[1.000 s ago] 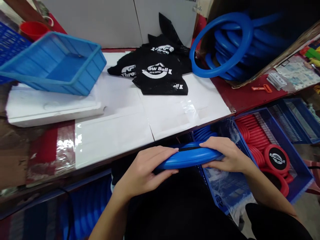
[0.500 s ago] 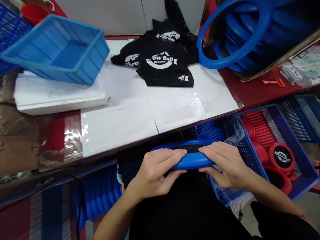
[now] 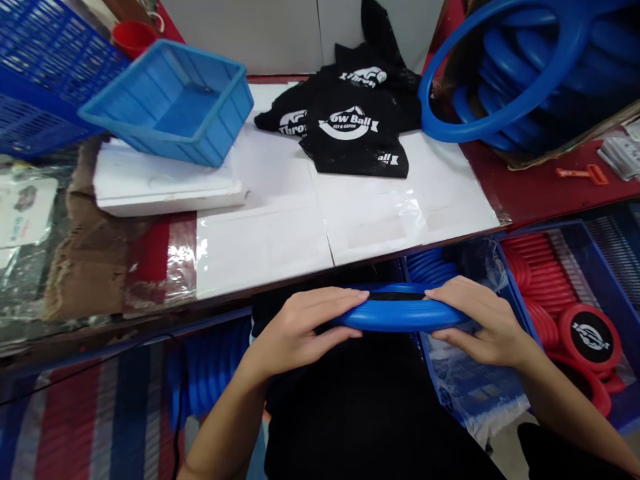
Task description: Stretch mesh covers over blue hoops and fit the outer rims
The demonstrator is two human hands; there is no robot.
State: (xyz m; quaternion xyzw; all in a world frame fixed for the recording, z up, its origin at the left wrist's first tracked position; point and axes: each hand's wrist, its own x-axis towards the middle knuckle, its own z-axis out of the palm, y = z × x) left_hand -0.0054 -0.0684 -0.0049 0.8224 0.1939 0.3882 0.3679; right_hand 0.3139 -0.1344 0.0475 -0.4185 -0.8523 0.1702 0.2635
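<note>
Both my hands grip a blue ring (image 3: 400, 316) with black mesh inside it, held level in front of my body below the table's edge. My left hand (image 3: 306, 328) pinches its left side, thumb below and fingers on top. On the right side, my right hand (image 3: 477, 320) holds the rim the same way. Most of the mesh is hidden by the near rim. A pile of black mesh pieces (image 3: 350, 127) with white "Throw Ball" print lies on the white tabletop (image 3: 265, 247) beyond my hands.
A blue bin (image 3: 220, 127) rests on a white foam block (image 3: 165, 193) at left. Blue rings (image 3: 515, 100) fill a carton at right, near an orange razor-like tool (image 3: 583, 175). Below it, a blue crate (image 3: 620, 280) holds red rings (image 3: 543, 273) and a red-rimmed disc (image 3: 589, 337).
My hands have slid apart along the ring, the right hand moving farther right. The near rim now faces me more. The whole view has shifted, with the table's things appearing farther right.
</note>
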